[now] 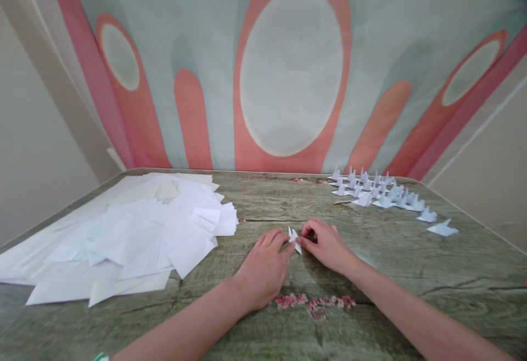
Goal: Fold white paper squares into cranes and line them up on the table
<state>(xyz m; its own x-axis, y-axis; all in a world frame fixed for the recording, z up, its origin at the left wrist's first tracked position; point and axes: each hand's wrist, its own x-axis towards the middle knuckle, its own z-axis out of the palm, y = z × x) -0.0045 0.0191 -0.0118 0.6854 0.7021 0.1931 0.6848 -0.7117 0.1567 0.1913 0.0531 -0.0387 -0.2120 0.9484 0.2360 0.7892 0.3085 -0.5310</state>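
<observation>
Between my two hands, low over the middle of the table, is a small folded white paper crane [293, 237] with pointed tips sticking up. My left hand [267, 265] pinches its left side between thumb and fingers. From the other side, my right hand [323, 243] grips its right edge with thumb and index finger, the other fingers curled. Several finished-looking paper cranes [385, 200] stand in rows at the back right. A large heap of white paper sheets [135, 234] spreads over the left of the table.
The wood-patterned table [263, 196] has pink flower prints [315, 301] on its surface. Behind its far edge hangs a pale green backdrop [222, 75] with coral shapes. One crane [443, 228] stands nearest at the right end of the group.
</observation>
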